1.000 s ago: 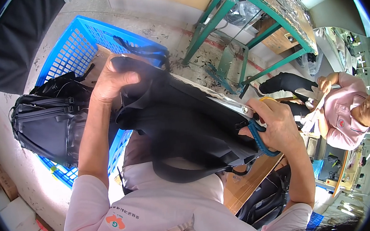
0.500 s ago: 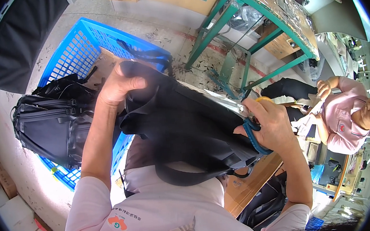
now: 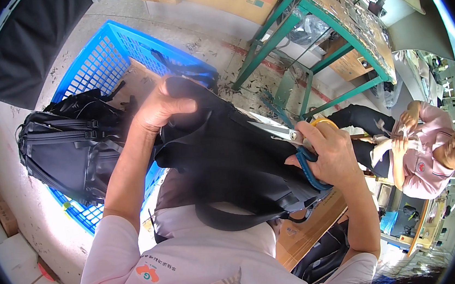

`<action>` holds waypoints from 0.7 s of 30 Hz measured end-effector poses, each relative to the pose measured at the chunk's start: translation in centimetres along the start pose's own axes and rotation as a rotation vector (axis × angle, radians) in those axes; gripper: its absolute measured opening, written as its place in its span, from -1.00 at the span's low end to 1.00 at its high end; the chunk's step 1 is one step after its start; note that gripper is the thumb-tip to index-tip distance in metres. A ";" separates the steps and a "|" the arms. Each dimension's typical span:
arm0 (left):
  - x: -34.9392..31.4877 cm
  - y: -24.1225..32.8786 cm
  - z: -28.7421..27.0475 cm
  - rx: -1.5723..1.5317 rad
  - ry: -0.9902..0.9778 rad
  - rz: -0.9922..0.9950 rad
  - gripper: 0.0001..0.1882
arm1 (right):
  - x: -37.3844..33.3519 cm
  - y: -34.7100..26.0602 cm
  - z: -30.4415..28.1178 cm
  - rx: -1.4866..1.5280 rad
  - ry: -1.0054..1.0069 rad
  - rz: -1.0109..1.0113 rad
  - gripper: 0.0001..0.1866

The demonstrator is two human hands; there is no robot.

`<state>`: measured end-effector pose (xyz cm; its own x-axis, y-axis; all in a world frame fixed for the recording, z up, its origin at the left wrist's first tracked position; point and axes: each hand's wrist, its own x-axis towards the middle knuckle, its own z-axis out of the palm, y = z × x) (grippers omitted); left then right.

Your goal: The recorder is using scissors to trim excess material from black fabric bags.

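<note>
A black fabric bag hangs across the front of my body, its strap looped low on the near side. My left hand is closed on the bag's far left end, thumb over the top. In my right hand is a pair of scissors with one blue and one yellow handle loop. The silver blades point left and lie along the bag's upper right edge. Their tips are close against the fabric, and I cannot tell whether the edge is between them.
At left, a blue plastic crate holds black backpacks. A green-framed table strewn with dark scraps stands ahead right. A co-worker in pink sits at right. Cardboard and another black bag lie at lower right.
The scissor blades show more clearly along the bag's edge, where they were mostly hidden before. The whole view has shifted slightly. The co-worker's hands have come lower and closer together.
</note>
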<state>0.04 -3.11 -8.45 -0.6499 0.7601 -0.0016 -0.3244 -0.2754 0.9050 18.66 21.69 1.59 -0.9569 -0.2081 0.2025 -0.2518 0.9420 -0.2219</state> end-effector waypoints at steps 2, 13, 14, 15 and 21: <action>-0.1 0.1 0.3 -0.011 0.019 0.003 -0.51 | -0.3 0.1 0.3 -0.015 -0.019 0.010 -0.48; -0.3 -0.4 -0.2 -0.044 0.034 -0.038 -0.50 | 1.4 0.0 1.2 -0.004 0.048 -0.069 -0.42; -0.3 -0.4 -0.2 -0.040 0.036 -0.051 -0.50 | 1.1 0.0 1.3 -0.013 0.025 -0.054 -0.43; -0.4 -0.5 -0.3 -0.037 0.038 -0.063 -0.50 | 0.9 -0.1 1.3 -0.022 0.002 -0.040 -0.43; -0.2 -1.5 -0.9 -0.027 0.039 -0.072 -0.50 | 0.8 0.4 1.7 -0.013 0.013 -0.041 -0.44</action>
<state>0.03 -3.33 -10.18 -0.6502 0.7551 -0.0834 -0.3895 -0.2371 0.8900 17.51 21.44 0.00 -0.9439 -0.2431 0.2234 -0.2885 0.9363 -0.2004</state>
